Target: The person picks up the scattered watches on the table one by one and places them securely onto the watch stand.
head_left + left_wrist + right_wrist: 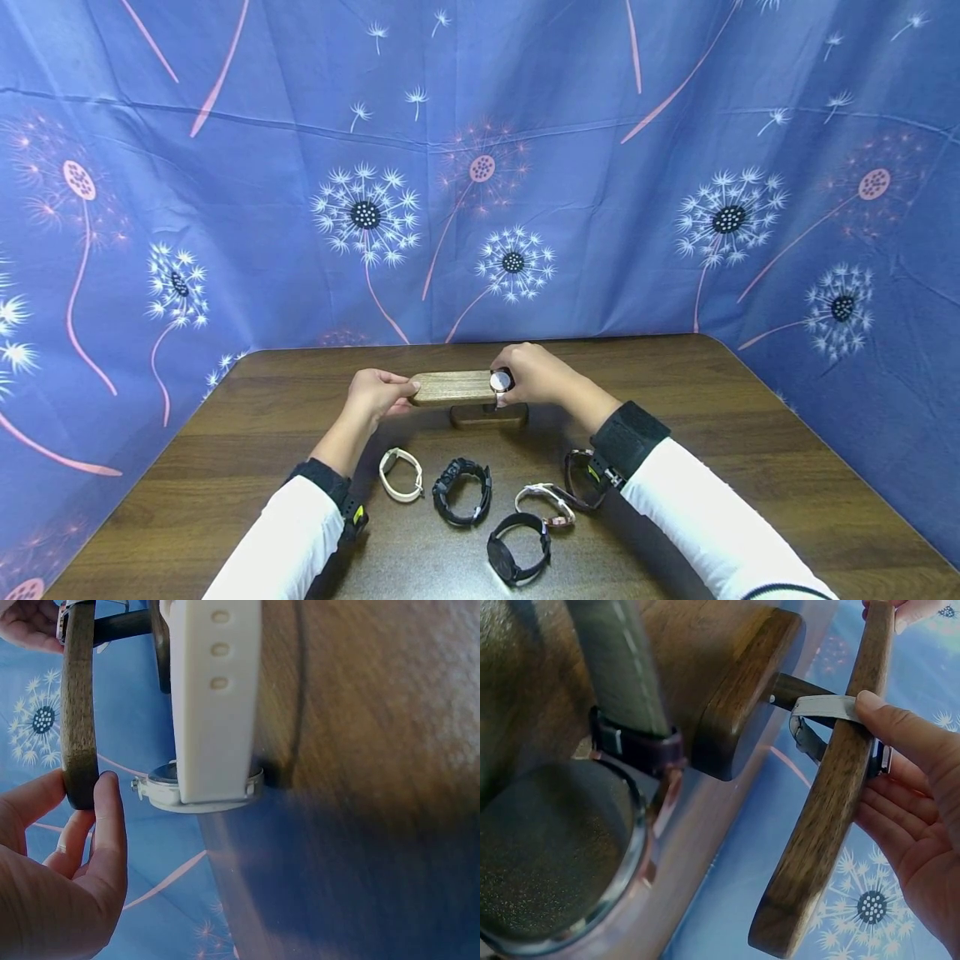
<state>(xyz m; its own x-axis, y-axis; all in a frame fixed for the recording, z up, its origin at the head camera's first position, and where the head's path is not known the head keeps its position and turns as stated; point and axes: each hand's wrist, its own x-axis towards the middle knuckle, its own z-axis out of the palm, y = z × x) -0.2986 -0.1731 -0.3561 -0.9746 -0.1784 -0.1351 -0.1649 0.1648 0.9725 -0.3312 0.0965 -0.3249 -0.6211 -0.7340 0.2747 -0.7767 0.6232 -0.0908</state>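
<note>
A wooden watch stand has a crossbar (453,388) on a short post above a rounded base (487,417). My left hand (372,393) pinches the crossbar's left end between thumb and fingers. Around the bar, right of the post in the head view, goes a wristwatch (500,382) with a pale dial. My right hand (536,375) grips this watch, covering the bar's right end in that view. In the right wrist view, the thumb presses the watch's whitish strap (826,706) against the bar, with the fingers by its case.
Several watches lie nearer on the brown table (247,467): a cream-strapped one (414,492), a chunky black one (444,493), a white-strapped one (558,522), a black one (501,558) and a dark-strapped one (572,479) by the right wrist. A blue dandelion-print cloth (585,208) hangs behind.
</note>
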